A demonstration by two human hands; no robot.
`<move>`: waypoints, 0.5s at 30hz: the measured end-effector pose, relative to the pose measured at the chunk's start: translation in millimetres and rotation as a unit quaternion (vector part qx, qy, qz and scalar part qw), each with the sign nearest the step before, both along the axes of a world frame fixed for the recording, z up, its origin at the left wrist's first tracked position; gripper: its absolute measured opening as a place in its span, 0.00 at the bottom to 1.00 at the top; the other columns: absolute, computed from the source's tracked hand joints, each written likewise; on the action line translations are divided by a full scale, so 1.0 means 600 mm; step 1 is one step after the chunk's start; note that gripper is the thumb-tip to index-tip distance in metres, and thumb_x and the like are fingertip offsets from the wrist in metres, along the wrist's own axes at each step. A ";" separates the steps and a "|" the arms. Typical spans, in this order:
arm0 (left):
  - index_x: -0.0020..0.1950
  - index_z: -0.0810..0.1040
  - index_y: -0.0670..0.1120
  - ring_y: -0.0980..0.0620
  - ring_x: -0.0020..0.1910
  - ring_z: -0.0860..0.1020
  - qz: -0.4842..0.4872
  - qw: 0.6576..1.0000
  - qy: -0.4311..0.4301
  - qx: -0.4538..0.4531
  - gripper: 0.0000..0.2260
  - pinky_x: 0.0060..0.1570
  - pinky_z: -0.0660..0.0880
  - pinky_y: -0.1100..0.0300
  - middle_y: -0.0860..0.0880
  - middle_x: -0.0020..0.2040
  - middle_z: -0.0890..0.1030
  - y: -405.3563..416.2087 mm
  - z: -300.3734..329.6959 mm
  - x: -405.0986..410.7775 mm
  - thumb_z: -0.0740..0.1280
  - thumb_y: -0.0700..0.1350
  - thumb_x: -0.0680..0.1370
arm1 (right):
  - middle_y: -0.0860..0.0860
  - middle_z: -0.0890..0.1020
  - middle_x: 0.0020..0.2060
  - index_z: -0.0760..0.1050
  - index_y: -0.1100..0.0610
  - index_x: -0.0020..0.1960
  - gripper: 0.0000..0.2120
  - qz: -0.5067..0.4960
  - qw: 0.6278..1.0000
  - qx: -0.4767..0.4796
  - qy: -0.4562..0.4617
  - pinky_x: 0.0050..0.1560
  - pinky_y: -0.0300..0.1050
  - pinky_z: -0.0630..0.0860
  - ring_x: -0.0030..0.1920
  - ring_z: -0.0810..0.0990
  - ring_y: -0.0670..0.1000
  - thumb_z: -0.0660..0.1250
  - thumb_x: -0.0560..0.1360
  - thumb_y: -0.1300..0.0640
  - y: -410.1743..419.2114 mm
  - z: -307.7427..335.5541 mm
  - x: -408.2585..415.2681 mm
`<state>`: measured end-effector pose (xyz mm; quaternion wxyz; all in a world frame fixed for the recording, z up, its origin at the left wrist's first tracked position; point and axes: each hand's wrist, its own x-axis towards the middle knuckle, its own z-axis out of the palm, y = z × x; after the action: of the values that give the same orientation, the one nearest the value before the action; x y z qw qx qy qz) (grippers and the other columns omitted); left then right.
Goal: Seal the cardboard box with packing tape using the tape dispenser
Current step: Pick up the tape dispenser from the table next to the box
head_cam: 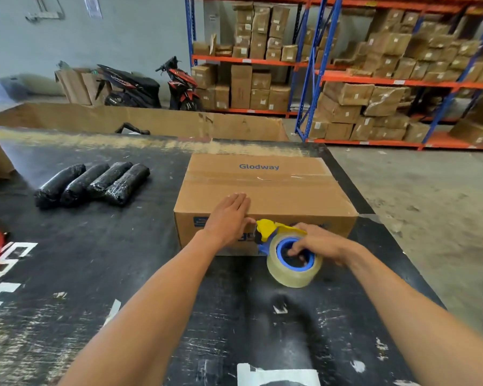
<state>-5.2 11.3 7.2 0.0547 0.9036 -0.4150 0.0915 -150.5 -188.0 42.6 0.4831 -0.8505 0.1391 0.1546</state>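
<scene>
Seam on box (265,190) apparently taped already; flat open left hand (229,215) steadies it while right hand (315,242) grips dispenser (287,252) at near face.

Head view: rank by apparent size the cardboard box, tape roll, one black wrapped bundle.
1. cardboard box, by far the largest.
2. and 3. tape roll and black wrapped bundle: look alike; the roll sits nearer the camera, so not ranked.

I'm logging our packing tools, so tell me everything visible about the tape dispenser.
The tape dispenser has a yellow plastic-looking head and a blue hub carrying a thick roll of clear tape. It sits against the near side of the cardboard box, above the black table. The right hand grips it, fingers in the hub.
</scene>
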 end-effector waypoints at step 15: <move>0.76 0.66 0.43 0.44 0.76 0.61 -0.026 0.993 0.111 -0.019 0.29 0.73 0.59 0.53 0.44 0.77 0.65 0.062 0.042 -0.087 0.60 0.59 0.80 | 0.50 0.81 0.42 0.78 0.42 0.57 0.23 0.003 0.980 -0.041 -0.195 0.44 0.47 0.73 0.40 0.77 0.50 0.74 0.68 0.64 -0.008 0.141 0.046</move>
<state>-57.2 48.5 32.6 0.1198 0.8958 -0.4280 -0.0028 -122.9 -192.8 127.4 0.4655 -0.8837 0.0454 -0.0188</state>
